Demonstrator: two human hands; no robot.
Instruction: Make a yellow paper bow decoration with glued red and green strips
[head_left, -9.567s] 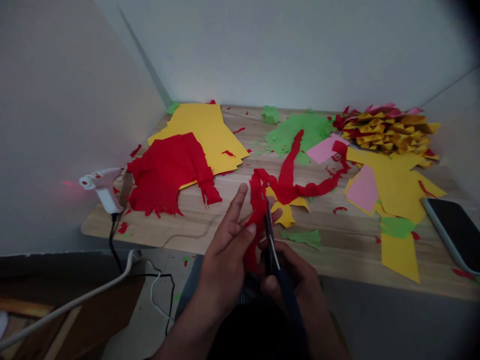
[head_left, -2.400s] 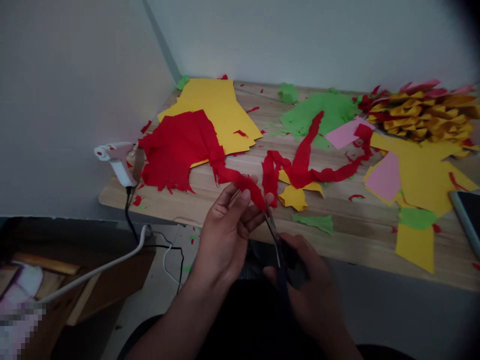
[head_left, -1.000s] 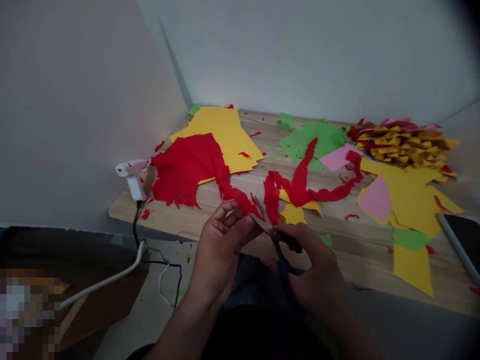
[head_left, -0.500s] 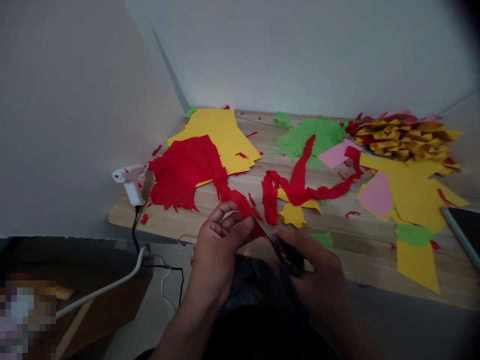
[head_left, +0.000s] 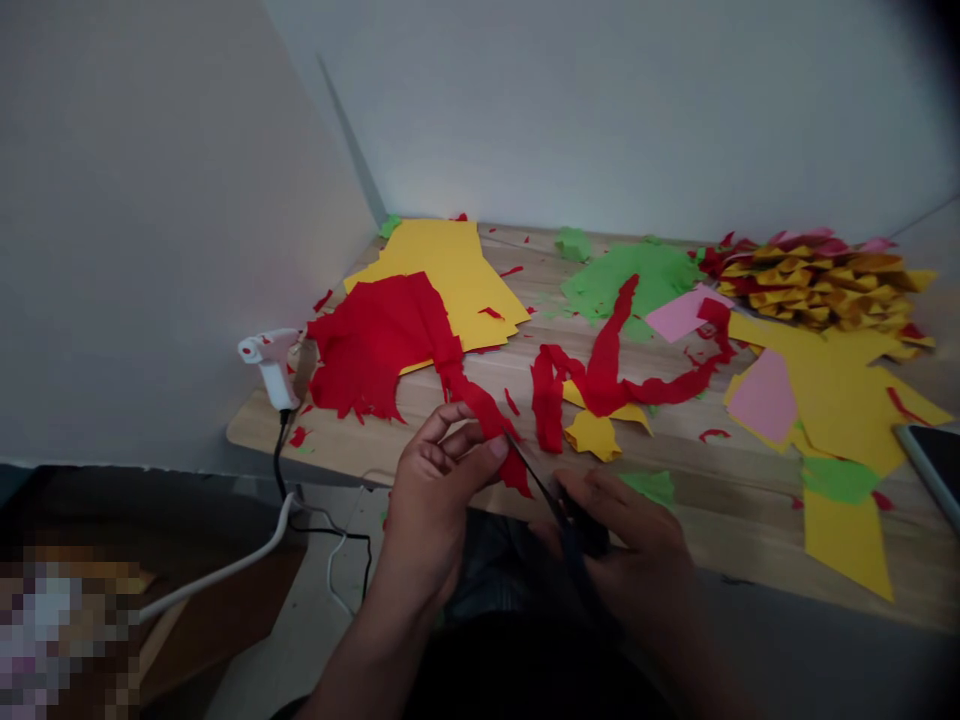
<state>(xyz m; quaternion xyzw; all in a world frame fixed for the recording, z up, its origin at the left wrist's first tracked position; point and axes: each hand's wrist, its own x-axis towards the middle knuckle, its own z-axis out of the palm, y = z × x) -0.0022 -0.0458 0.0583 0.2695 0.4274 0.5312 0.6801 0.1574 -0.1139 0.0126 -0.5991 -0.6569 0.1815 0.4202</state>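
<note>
My left hand [head_left: 442, 490] pinches a red strip [head_left: 484, 408] between thumb and fingers near the table's front edge. The strip runs back to a large red sheet [head_left: 375, 335], and its free end hangs below my thumb. Dark scissors [head_left: 562, 515] are gripped in my right hand [head_left: 637, 530], their blades pointing up and left to the strip beside my left thumb. Farther right, a long wavy red strip [head_left: 604, 375] lies on the wooden table [head_left: 480, 480].
A white glue gun [head_left: 276, 370] with a black cord stands at the left edge. Yellow sheets [head_left: 442, 260], green paper [head_left: 637, 275] and a yellow ruffled bundle [head_left: 832, 280] lie behind. Pink pieces [head_left: 765, 395] and a phone-like device [head_left: 930, 460] are at right.
The view has shifted slightly, so the table's things appear a little farther right. More of the red strip's end now shows hanging below my left thumb, beside the scissor blades.
</note>
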